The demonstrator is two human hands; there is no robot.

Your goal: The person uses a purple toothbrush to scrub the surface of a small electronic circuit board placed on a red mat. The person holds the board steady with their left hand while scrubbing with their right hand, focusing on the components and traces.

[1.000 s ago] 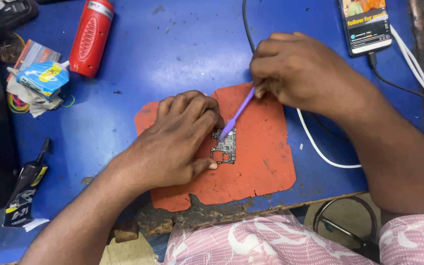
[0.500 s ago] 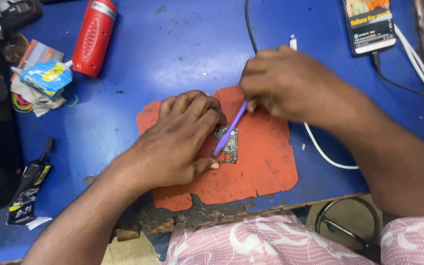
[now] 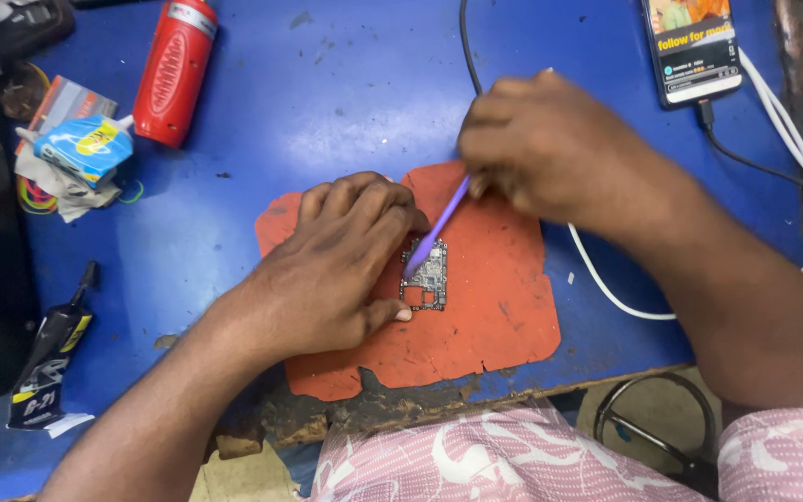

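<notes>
left hand (image 3: 332, 265) flat, right hand (image 3: 546, 144) pinching

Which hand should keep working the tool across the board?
Right hand: it grips the purple tool, tip on the board. The left hand is pinning the board to the orange mat.
</notes>
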